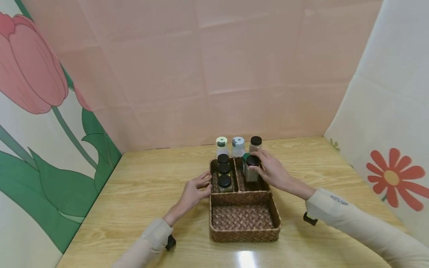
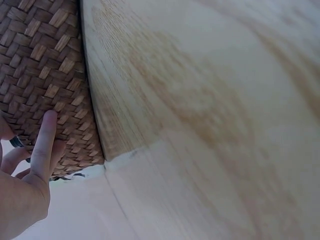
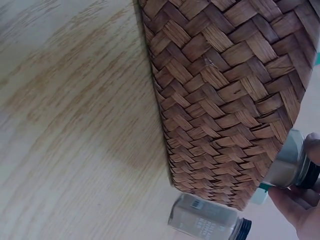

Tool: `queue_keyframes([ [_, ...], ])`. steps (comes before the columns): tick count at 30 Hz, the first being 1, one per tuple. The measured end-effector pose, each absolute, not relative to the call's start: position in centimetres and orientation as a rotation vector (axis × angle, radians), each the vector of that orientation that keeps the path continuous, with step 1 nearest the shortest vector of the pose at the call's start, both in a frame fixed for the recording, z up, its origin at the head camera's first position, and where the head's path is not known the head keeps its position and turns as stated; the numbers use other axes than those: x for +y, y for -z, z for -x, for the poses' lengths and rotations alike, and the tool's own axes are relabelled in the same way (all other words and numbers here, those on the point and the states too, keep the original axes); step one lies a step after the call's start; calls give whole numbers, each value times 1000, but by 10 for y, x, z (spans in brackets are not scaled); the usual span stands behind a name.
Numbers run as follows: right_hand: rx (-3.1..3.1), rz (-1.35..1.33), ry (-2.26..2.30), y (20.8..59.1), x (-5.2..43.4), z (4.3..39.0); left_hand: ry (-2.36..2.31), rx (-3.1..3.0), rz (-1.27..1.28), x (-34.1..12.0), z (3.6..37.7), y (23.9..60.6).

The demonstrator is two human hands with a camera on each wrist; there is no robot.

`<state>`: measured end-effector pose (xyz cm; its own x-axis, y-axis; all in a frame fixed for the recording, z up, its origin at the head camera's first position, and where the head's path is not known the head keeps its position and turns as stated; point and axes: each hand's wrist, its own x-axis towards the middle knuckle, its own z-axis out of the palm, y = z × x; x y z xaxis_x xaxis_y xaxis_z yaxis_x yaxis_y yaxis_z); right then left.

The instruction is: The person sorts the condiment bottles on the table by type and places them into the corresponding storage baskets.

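My right hand [image 1: 275,174] pinches the black lid of a clear spice jar [image 1: 251,175] over the right rear compartment of a brown woven basket [image 1: 245,236]. In the right wrist view, that jar [image 3: 289,159] is partly hidden behind the basket wall. A green-lidded jar [image 1: 245,158] stands just behind it in the same compartment. With fingers extended, my left hand [image 1: 193,191] rests on the basket's left outer wall [image 2: 55,95]. Several black-lidded jars [image 1: 224,181] stand in a row in the left rear compartment.
Behind the basket stand a bottle with a pale green cap [image 1: 221,145], one with a light blue cap [image 1: 238,146] and another black-lidded jar [image 1: 256,144]. The basket's wide front compartment [image 1: 242,217] shows its bare woven floor. A pink backdrop [image 1: 214,82] borders the wooden table [image 1: 161,167].
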<state>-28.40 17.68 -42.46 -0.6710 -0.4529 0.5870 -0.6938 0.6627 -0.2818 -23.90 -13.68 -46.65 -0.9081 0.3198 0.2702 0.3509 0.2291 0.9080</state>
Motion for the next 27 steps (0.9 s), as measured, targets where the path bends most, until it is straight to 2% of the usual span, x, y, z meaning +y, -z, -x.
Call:
queue_keyframes([
  [8,-2452,-869,-702,429,174,282,1815,-2446,665,-137,240,468],
  [18,-2454,-882,-696,438,173,284,1859,-2447,691,-134,222,438],
  [27,-2504,-864,-723,440,171,285,1866,-2451,694,-134,221,436],
])
